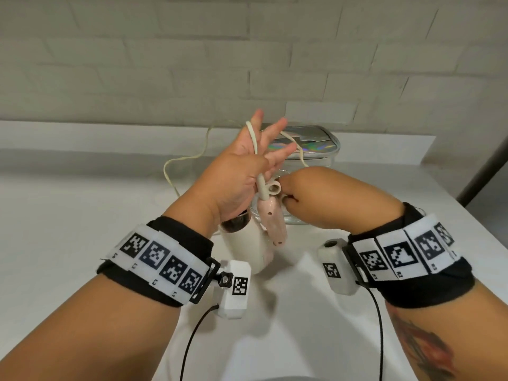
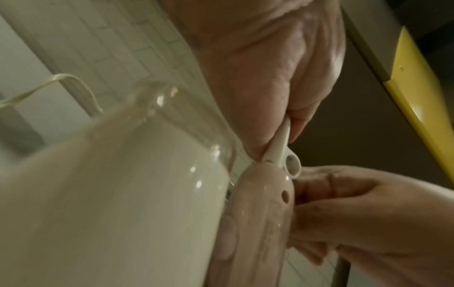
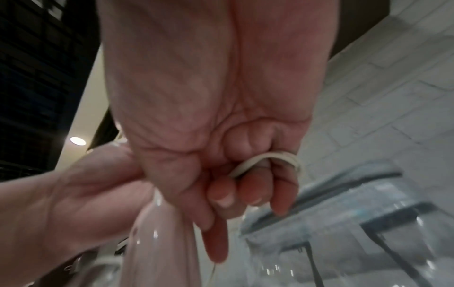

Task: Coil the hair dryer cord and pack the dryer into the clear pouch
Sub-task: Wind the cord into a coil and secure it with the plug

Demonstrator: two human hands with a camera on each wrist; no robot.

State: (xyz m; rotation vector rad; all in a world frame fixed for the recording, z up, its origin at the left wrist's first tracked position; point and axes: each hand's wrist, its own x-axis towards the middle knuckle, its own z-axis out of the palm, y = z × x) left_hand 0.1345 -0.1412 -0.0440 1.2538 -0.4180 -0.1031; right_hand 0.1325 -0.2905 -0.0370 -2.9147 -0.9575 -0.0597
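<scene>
The hair dryer [image 1: 242,243] has a cream body and a pink folded handle [image 1: 270,221], and it hangs just above the counter between my wrists. My left hand [image 1: 255,166] is raised with its fingers spread straight. The cream cord [image 1: 253,136] runs up across the palm. In the left wrist view the cord's sleeve [image 2: 282,143] is pinched between thumb and palm. My right hand [image 1: 297,193] is curled at the handle top. A loop of cord [image 3: 270,157] lies over its bent fingers. The clear pouch [image 1: 316,141] stands just behind both hands.
Slack cord [image 1: 170,166] trails in loops over the white counter [image 1: 82,215] to the left of the pouch. A pale tiled wall rises behind a raised ledge. The counter's right edge [image 1: 467,204] drops off beside a dark gap.
</scene>
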